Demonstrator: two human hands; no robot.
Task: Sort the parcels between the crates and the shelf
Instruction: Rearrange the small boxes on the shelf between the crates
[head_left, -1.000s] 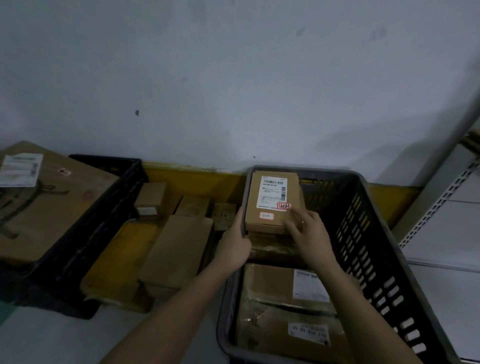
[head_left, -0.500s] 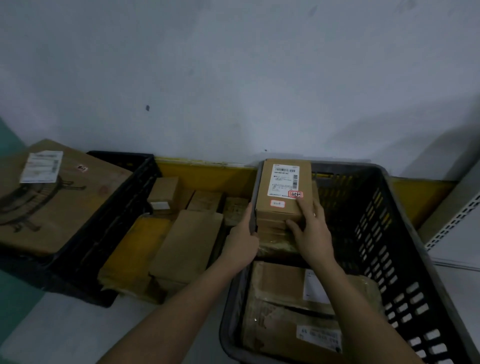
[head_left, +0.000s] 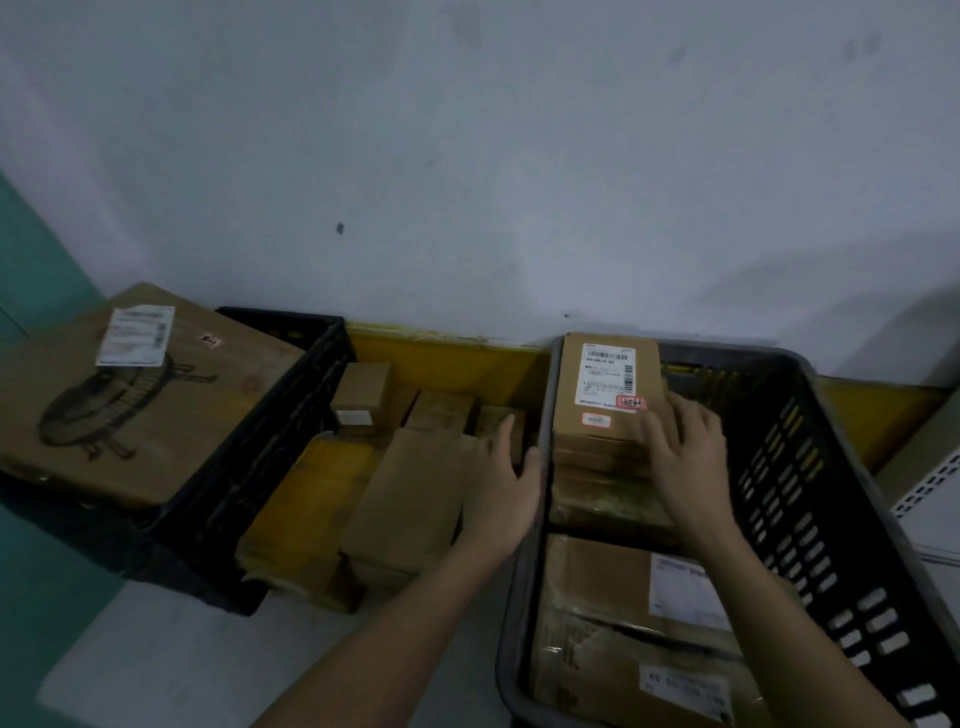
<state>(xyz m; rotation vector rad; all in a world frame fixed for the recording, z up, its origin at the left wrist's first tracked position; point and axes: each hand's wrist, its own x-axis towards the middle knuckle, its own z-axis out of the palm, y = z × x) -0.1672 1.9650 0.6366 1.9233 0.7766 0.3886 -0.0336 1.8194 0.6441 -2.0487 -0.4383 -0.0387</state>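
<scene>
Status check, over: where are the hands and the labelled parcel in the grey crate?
Left hand open, at grey crate rim. Right hand open, fingers on labelled parcel. Parcel tops stack at crate's far end. Nothing blocking.

A labelled parcel (head_left: 608, 387) sits atop a stack at the far end of the right crate (head_left: 841, 499), with a larger parcel (head_left: 623, 634) nearer. Loose boxes (head_left: 410, 488) lie between the crates. The left crate (head_left: 291, 395) holds a big carton (head_left: 130, 395).

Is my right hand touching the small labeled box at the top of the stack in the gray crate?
Touching. In the head view, the right hand has its fingers spread, lying against the right edge of the small labeled box, with no gap visible.
</scene>
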